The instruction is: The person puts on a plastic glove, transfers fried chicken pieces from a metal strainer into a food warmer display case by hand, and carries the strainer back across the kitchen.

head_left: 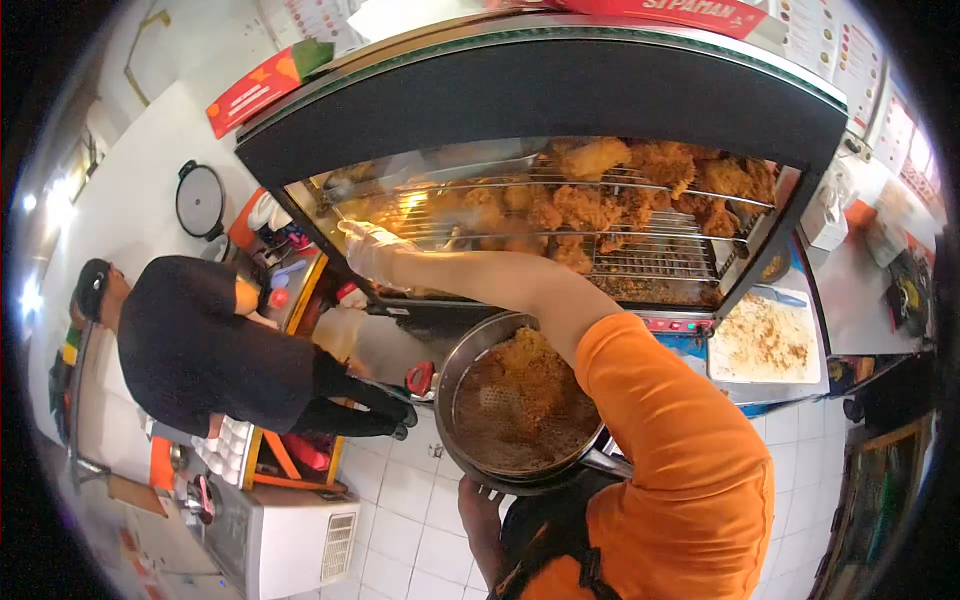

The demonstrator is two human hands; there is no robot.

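My right hand (372, 252), in a clear glove, reaches into the left end of a glass-fronted display cabinet (540, 88). Its fingers are closed around what looks like a thin metal utensil, largely hidden. Pieces of fried chicken (590, 208) lie on wire racks inside, to the right of that hand. Against my body is a round metal pan (447, 408) with a perforated strainer inside and a golden fried piece (527, 362) in it. A metal handle (607, 463) sticks out toward my arm. My left hand (481, 512) grips the pan's underside near its rim; some fingers are hidden.
A co-worker in black (215, 345) stands at the left counter, near egg trays (228, 448). A white tray of crumbs (768, 338) lies right of the cabinet. A white chest-like appliance (300, 545) stands lower left on the tiled floor (408, 505).
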